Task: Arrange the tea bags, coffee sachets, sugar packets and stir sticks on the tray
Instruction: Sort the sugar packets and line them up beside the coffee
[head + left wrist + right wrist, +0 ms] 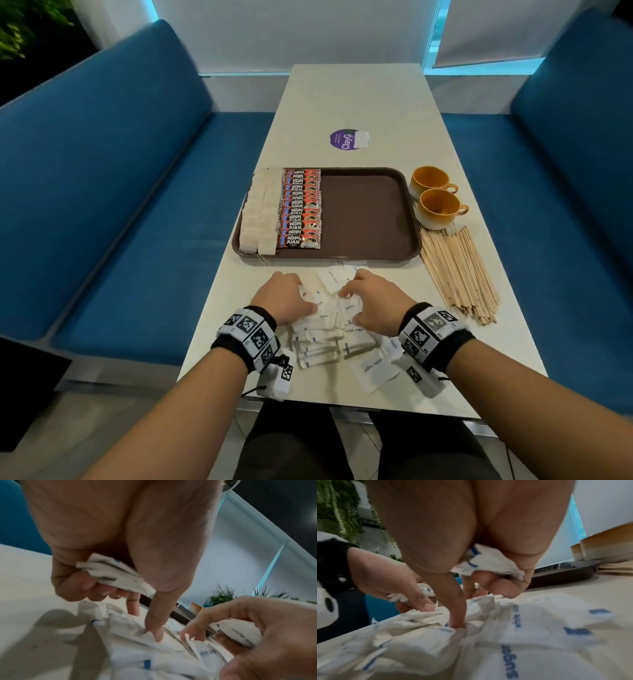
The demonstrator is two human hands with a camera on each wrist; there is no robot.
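Observation:
White sugar packets [325, 337] lie in a loose pile on the table before the brown tray [370, 219]. My left hand [287, 298] sits on the pile's left side, gripping several sugar packets [113, 574] under its curled fingers while thumb and forefinger reach into the pile. My right hand [373, 298] works the right side of the heap and likewise clutches a bunch of packets [488, 562] in its palm. Tea bags [258, 212] and red coffee sachets [300, 209] fill the tray's left part in rows. Wooden stir sticks [459, 270] lie heaped right of the tray.
Two orange cups [435, 195] stand at the tray's right edge, just behind the sticks. A purple sticker [346, 138] marks the table [359, 99] farther back. Blue benches [120, 205] flank the table on both sides.

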